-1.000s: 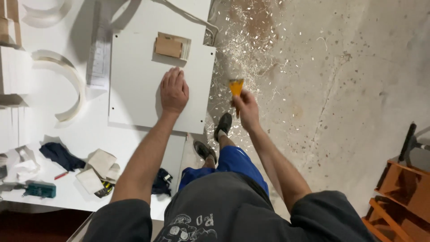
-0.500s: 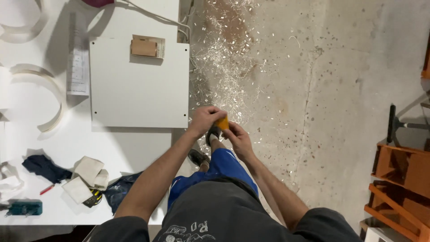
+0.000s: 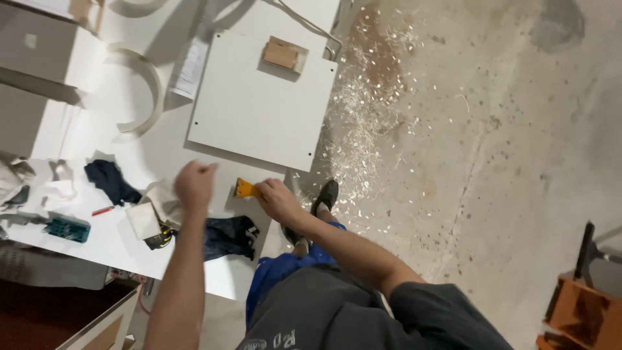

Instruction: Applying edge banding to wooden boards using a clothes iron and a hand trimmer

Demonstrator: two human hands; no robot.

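My right hand [image 3: 277,199] grips a small yellow-orange scraper [image 3: 246,188] and holds it over the white table, just below the near edge of a flat white panel [image 3: 259,107]. A small wooden block [image 3: 281,53] lies on the far part of that panel. My left hand [image 3: 194,184] hovers as a loose fist above the table, over crumpled white cloths [image 3: 155,207]; nothing shows in it. A dark blue cloth [image 3: 227,236] lies on the table between my two arms.
Curved white trim pieces [image 3: 146,91], another dark cloth [image 3: 110,180], a red pencil [image 3: 102,210] and a teal tool [image 3: 67,228] lie on the white table [image 3: 78,129]. Wood shavings [image 3: 363,123] litter the concrete floor. Orange wooden frames [image 3: 583,311] stand at the lower right.
My right hand has brought the scraper from beside the table edge onto the table. My left hand has left it and moved left. The view has swung.
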